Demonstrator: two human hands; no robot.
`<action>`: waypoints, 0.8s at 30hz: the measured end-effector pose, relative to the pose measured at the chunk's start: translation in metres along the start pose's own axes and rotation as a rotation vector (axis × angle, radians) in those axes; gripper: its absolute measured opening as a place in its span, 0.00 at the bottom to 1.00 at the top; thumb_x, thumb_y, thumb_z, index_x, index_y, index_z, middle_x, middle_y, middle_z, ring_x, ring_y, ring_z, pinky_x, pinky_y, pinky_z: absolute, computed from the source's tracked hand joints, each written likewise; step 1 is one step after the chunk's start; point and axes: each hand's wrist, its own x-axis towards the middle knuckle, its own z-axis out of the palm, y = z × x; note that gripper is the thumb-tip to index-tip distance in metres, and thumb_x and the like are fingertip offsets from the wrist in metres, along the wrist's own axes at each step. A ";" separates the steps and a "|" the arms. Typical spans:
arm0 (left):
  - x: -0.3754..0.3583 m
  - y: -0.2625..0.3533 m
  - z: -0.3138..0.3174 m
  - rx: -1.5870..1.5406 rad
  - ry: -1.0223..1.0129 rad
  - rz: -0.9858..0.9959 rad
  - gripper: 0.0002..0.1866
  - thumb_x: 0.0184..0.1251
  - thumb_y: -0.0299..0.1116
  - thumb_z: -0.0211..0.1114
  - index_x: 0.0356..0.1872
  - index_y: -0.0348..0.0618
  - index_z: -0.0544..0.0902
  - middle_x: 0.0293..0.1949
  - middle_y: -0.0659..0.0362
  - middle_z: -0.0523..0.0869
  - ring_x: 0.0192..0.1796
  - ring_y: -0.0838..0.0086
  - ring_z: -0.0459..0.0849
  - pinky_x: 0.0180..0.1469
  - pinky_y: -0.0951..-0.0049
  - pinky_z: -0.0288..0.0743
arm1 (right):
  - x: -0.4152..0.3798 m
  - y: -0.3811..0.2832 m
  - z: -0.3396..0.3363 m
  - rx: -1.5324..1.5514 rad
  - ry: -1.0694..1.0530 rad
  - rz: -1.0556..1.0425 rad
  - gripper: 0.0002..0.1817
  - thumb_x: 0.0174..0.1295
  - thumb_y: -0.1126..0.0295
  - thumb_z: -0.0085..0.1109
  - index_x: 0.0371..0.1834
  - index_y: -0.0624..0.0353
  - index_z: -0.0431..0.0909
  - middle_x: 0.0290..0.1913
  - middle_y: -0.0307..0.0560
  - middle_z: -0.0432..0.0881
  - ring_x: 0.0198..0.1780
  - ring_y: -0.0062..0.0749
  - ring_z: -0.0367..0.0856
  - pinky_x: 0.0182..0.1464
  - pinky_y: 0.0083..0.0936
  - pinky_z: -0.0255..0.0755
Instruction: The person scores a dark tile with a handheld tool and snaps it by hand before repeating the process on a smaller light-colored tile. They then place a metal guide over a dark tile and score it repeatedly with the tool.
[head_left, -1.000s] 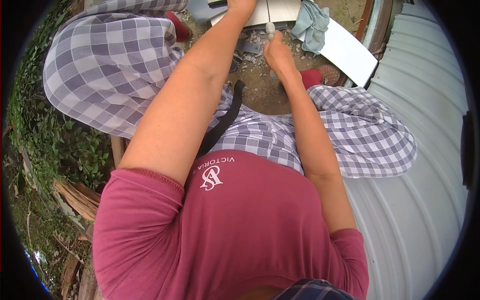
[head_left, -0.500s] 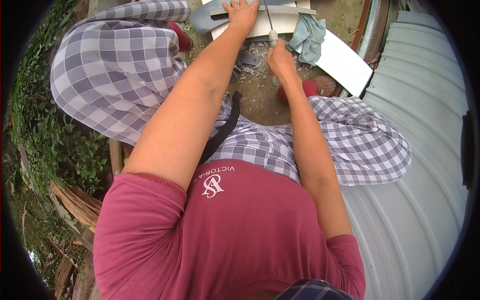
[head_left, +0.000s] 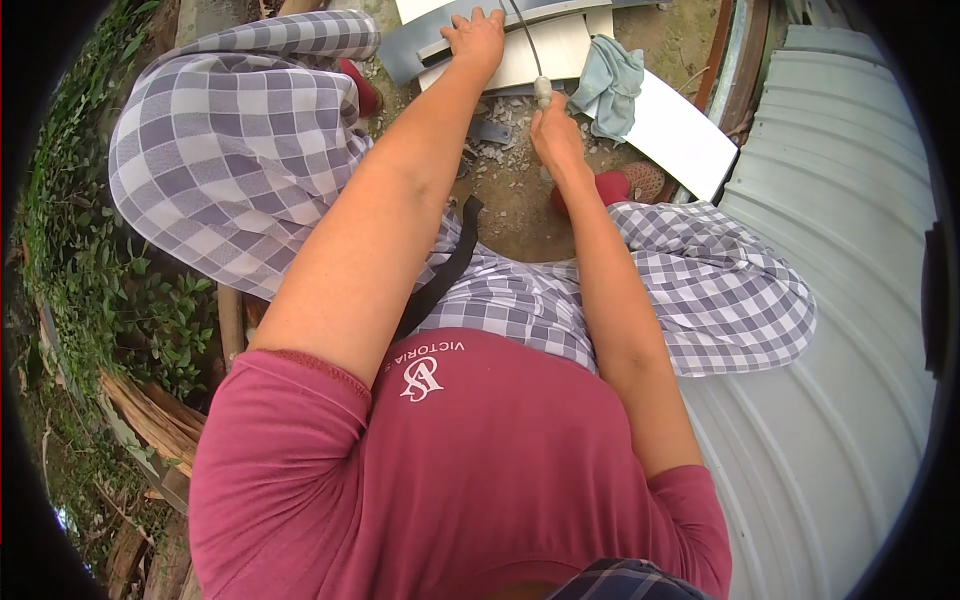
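Observation:
My left hand (head_left: pixel 476 42) is spread with its fingertips resting on a narrow grey straight strip (head_left: pixel 436 50). The strip lies across a stack of flat sheets, with a pale cream sheet (head_left: pixel 545 55) and a grey-blue sheet (head_left: pixel 405 62) showing. My right hand (head_left: pixel 557 130) is closed around the pale handle (head_left: pixel 543 92) of a tool with a long, thin dark shaft. The shaft runs up over the sheets, and its tip lies beyond the top of the view. Beside my right hand, a crumpled light-blue cloth (head_left: pixel 610 88) lies over a white sheet (head_left: pixel 670 130).
Small pale chips (head_left: pixel 495 150) and a grey offcut (head_left: pixel 490 131) lie on the ground between my feet. Corrugated metal sheeting (head_left: pixel 810 250) covers the right side. Plants (head_left: pixel 150 310) and split wood (head_left: pixel 150 420) are at the left.
The view has shifted slightly. My right hand has drawn a little toward my body with the tool. My left hand has moved slightly left and closer but stays on the strip.

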 end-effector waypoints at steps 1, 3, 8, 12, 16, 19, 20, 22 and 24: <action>-0.001 0.000 -0.001 0.001 0.014 0.001 0.12 0.65 0.32 0.50 0.48 0.53 0.74 0.54 0.53 0.74 0.58 0.46 0.71 0.57 0.35 0.58 | 0.001 0.001 -0.002 -0.001 -0.010 0.000 0.17 0.64 0.64 0.43 0.51 0.62 0.58 0.39 0.73 0.78 0.44 0.67 0.77 0.48 0.53 0.68; -0.001 0.001 -0.002 0.099 0.024 0.029 0.12 0.65 0.32 0.51 0.48 0.53 0.74 0.54 0.54 0.74 0.58 0.46 0.71 0.56 0.35 0.60 | -0.005 -0.001 -0.002 0.002 -0.030 -0.001 0.18 0.64 0.64 0.43 0.52 0.62 0.58 0.40 0.73 0.78 0.44 0.67 0.77 0.48 0.53 0.68; -0.002 0.000 -0.001 0.216 0.011 0.089 0.11 0.66 0.33 0.51 0.48 0.53 0.74 0.54 0.55 0.75 0.58 0.46 0.70 0.55 0.35 0.61 | -0.012 -0.009 0.001 0.073 -0.092 0.006 0.19 0.64 0.64 0.44 0.53 0.63 0.58 0.40 0.72 0.78 0.45 0.66 0.77 0.50 0.53 0.67; 0.002 -0.009 0.005 -0.015 0.036 0.027 0.11 0.66 0.35 0.52 0.48 0.52 0.74 0.54 0.55 0.75 0.57 0.45 0.71 0.57 0.33 0.58 | 0.006 0.004 -0.001 0.049 -0.035 -0.015 0.18 0.64 0.64 0.44 0.52 0.63 0.59 0.40 0.73 0.78 0.44 0.66 0.77 0.50 0.53 0.67; -0.001 -0.009 0.000 0.082 0.007 0.081 0.11 0.66 0.37 0.53 0.47 0.51 0.74 0.54 0.55 0.75 0.59 0.44 0.70 0.56 0.34 0.60 | -0.010 -0.002 -0.002 0.071 -0.078 -0.006 0.18 0.63 0.64 0.45 0.52 0.64 0.60 0.39 0.73 0.78 0.44 0.66 0.77 0.50 0.52 0.67; -0.003 -0.006 -0.001 0.156 0.033 0.112 0.10 0.66 0.37 0.53 0.46 0.50 0.75 0.54 0.55 0.75 0.60 0.43 0.69 0.55 0.34 0.60 | -0.011 -0.007 0.000 0.112 -0.104 0.007 0.19 0.63 0.64 0.46 0.52 0.65 0.61 0.39 0.74 0.78 0.44 0.66 0.77 0.50 0.51 0.68; -0.003 -0.006 0.000 0.158 0.029 0.113 0.10 0.66 0.37 0.53 0.46 0.50 0.75 0.54 0.55 0.75 0.60 0.43 0.69 0.55 0.34 0.60 | -0.011 -0.007 0.002 0.137 -0.106 0.003 0.19 0.62 0.64 0.46 0.52 0.65 0.61 0.39 0.74 0.78 0.44 0.66 0.77 0.49 0.51 0.68; -0.002 -0.007 0.003 0.063 0.058 0.081 0.10 0.66 0.37 0.53 0.46 0.51 0.75 0.53 0.56 0.75 0.59 0.44 0.69 0.56 0.34 0.60 | 0.001 0.002 0.001 0.166 -0.119 0.015 0.19 0.62 0.64 0.46 0.52 0.65 0.61 0.39 0.74 0.78 0.44 0.67 0.77 0.49 0.51 0.68; 0.000 -0.012 0.001 0.025 0.037 0.086 0.10 0.66 0.37 0.53 0.46 0.51 0.75 0.53 0.56 0.75 0.59 0.44 0.70 0.55 0.35 0.61 | 0.007 0.009 0.001 0.191 -0.121 0.023 0.19 0.62 0.64 0.46 0.52 0.65 0.60 0.39 0.74 0.77 0.44 0.67 0.77 0.49 0.51 0.68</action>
